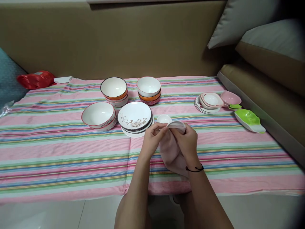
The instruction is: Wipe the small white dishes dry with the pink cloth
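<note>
Between my two hands, a small whitish dish [177, 124] is held up on edge, mostly hidden by fingers and cloth. My left hand [154, 135] pinches its left rim. My right hand [188, 138] is closed on a pale pink cloth [169, 152] and presses it against the dish. The cloth hangs down over the striped cover. Just behind my hands stands a small white bowl [164, 119]. To the left of my left hand is a stack of white plates [134, 115], the top one with a brown flower pattern.
Stacked bowls stand at the back, left [113, 87] and middle [149, 86], with a red-rimmed bowl [98, 115] nearer. Rightward are small stacked dishes [211, 100], a pink bowl [230, 97] and a green-and-white dish [249, 120]. A red bag [37, 79] lies far left on the striped cover [71, 149].
</note>
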Demonstrator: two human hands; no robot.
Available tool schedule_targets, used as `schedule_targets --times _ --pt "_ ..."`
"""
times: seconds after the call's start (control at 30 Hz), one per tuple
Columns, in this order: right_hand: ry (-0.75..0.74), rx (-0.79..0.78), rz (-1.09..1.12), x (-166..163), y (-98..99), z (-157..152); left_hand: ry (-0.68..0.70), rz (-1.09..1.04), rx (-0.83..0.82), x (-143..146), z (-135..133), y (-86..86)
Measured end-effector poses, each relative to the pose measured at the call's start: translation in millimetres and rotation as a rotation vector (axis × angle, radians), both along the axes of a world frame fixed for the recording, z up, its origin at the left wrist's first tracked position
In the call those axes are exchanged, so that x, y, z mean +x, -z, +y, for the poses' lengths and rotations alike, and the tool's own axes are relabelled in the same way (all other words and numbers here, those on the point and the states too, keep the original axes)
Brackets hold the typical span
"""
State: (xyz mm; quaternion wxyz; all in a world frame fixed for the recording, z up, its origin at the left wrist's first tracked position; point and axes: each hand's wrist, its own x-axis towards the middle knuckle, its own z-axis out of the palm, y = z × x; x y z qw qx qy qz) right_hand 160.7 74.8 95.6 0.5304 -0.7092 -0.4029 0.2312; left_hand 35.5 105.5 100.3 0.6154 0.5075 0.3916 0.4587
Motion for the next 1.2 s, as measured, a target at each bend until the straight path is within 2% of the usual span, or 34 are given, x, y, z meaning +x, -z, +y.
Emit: schedule_targets --times 0.1,0.23,0.5,0.57,0.73,0.87,1.03,1.2 --pt "0.037 0.031 0.017 0 0.0 -1 -0.005 -0.008 -0.002 0 -1 -0.8" --pt "0.06 0.051 0.017 1 1.4 -1 -0.091 -0.039 -0.013 1 -1 1.5" --pt "-0.101 0.145 0.053 -2 1.4 1 -0.18 -0.075 -0.029 -2 4 5.8" --pt "-0.17 0.213 0.091 -3 -0.1 0 -0.172 -0.062 -0.038 -3 4 6.0" --pt "-0.303 0.315 0.133 -3 -6.0 -2 -0.046 0.007 -0.027 -4 5 9.1" --pt "-0.241 0.313 0.11 -4 -6.6 -2 -0.057 0.001 -0.041 -1 3 9.0" --pt "-0.045 0.38 0.165 -7 -1.6 1 -0.104 -0.083 -0.113 1 3 6.1" --pt "0.041 0.323 0.265 -8 -1.9 1 -0.093 -0.099 -0.12 0 3 5.7"
